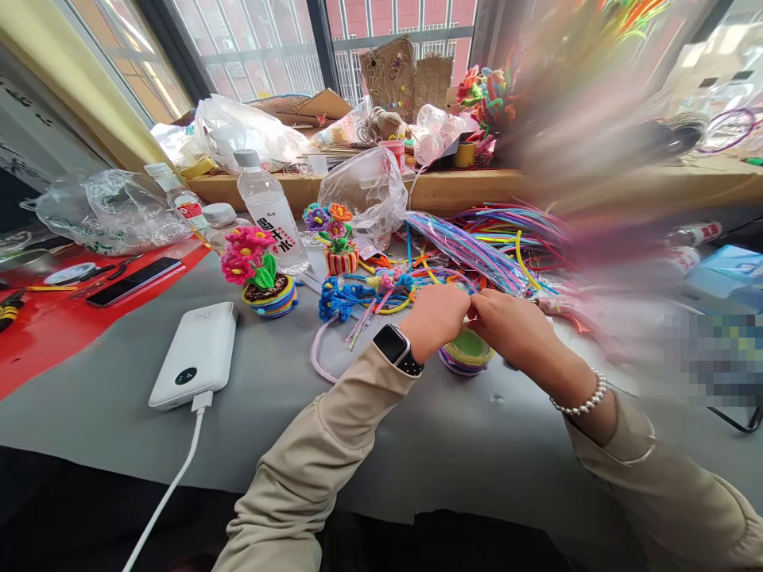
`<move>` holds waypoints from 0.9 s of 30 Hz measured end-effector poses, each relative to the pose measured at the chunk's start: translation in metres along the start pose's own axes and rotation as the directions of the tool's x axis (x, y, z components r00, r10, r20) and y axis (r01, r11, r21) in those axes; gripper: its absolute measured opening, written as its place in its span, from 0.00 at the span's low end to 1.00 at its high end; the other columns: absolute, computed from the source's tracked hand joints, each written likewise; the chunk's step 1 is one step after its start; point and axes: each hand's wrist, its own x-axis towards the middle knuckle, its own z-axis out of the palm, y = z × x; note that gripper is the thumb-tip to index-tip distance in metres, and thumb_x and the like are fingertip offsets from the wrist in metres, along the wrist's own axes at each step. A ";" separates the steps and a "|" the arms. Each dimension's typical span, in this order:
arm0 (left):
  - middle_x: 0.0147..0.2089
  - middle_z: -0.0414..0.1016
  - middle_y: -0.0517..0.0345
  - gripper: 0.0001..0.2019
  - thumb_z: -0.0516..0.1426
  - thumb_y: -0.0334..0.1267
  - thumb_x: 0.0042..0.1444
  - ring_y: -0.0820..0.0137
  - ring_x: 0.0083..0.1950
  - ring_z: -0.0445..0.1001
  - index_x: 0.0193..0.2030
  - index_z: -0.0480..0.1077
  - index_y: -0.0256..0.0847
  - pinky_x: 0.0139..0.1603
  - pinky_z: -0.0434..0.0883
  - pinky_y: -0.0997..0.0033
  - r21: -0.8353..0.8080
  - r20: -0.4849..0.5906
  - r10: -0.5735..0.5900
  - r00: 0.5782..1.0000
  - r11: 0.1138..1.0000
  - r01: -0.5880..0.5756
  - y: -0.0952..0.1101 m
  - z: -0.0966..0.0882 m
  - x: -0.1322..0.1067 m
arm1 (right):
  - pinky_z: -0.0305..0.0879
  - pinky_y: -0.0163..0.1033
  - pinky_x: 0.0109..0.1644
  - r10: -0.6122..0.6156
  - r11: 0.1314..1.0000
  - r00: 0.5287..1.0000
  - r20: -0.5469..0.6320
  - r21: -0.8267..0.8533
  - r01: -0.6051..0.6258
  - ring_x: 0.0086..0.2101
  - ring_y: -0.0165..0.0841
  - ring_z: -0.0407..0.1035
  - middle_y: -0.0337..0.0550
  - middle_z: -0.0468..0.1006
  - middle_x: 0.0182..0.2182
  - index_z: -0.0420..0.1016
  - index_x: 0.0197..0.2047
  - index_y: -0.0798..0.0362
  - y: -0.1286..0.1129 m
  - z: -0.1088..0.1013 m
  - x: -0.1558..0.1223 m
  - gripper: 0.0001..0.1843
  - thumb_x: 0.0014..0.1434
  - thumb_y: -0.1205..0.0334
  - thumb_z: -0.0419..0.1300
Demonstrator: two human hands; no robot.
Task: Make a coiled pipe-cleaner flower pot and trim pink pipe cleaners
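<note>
Left hand [442,319], right hand [510,327]: meeting right of centre, fingertips hidden, cannot tell if clamped | wrapped pot [466,367] just below them in frame | likely light, soft-skinned, easily tipped; best held round its sides

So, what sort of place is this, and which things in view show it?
Most likely a handicraft workspace: there are bundled pipe cleaners, potted pink pipe-cleaner flowers and a small striped pot.

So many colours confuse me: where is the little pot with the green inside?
In the head view, the green-lined pot is a little right of centre, just below the left hand and right hand, right of the blue pipe-cleaner flowers.
</note>
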 end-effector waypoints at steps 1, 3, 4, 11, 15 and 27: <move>0.33 0.74 0.45 0.09 0.54 0.37 0.50 0.58 0.39 0.74 0.34 0.73 0.34 0.36 0.69 0.65 -0.003 0.007 -0.009 1.000 1.000 0.009 0.000 0.000 0.000 | 0.52 0.34 0.26 -0.002 1.000 1.000 0.000 0.003 0.002 0.33 0.33 0.68 0.45 0.73 0.35 0.69 0.35 0.54 0.000 0.000 0.001 0.08 0.55 0.63 0.51; 0.33 0.74 0.45 0.10 0.55 0.37 0.49 0.58 0.40 0.74 0.34 0.72 0.34 0.36 0.69 0.66 -0.004 0.026 -0.037 0.999 0.999 0.038 0.000 -0.002 0.000 | 0.53 0.34 0.28 -0.012 1.000 1.000 0.013 0.016 0.012 0.34 0.34 0.69 0.45 0.74 0.34 0.69 0.34 0.55 0.001 -0.001 0.002 0.07 0.54 0.63 0.52; 0.33 0.74 0.45 0.10 0.55 0.37 0.49 0.59 0.40 0.74 0.34 0.72 0.34 0.36 0.69 0.66 -0.002 0.033 -0.053 0.998 0.999 0.053 0.001 -0.002 0.000 | 0.54 0.34 0.28 -0.015 1.000 1.000 0.024 0.022 0.014 0.34 0.34 0.69 0.45 0.74 0.33 0.70 0.34 0.55 0.003 -0.002 0.002 0.07 0.54 0.62 0.53; 0.32 0.74 0.45 0.10 0.54 0.36 0.49 0.59 0.39 0.74 0.35 0.72 0.34 0.34 0.69 0.66 0.010 0.046 -0.115 0.992 0.993 0.114 0.004 -0.003 0.000 | 0.52 0.34 0.27 0.038 0.998 0.990 0.139 0.047 -0.045 0.30 0.33 0.68 0.42 0.76 0.30 0.72 0.30 0.51 0.005 -0.022 -0.001 0.07 0.52 0.62 0.53; 0.34 0.74 0.44 0.09 0.54 0.34 0.49 0.59 0.41 0.73 0.36 0.72 0.33 0.36 0.69 0.66 0.031 0.033 -0.128 0.991 0.991 0.127 0.006 -0.006 -0.002 | 0.51 0.34 0.25 0.030 1.000 0.984 0.178 0.000 -0.030 0.29 0.34 0.69 0.45 0.76 0.27 0.73 0.27 0.53 -0.002 -0.021 0.003 0.08 0.50 0.66 0.52; 0.32 0.74 0.45 0.10 0.57 0.38 0.46 0.59 0.39 0.72 0.33 0.73 0.34 0.36 0.67 0.65 0.008 -0.042 -0.144 0.989 0.989 0.144 0.000 -0.009 -0.006 | 0.54 0.34 0.26 0.058 0.998 0.979 0.196 -0.020 -0.055 0.31 0.36 0.70 0.48 0.76 0.28 0.75 0.30 0.54 -0.007 -0.019 0.010 0.11 0.48 0.66 0.51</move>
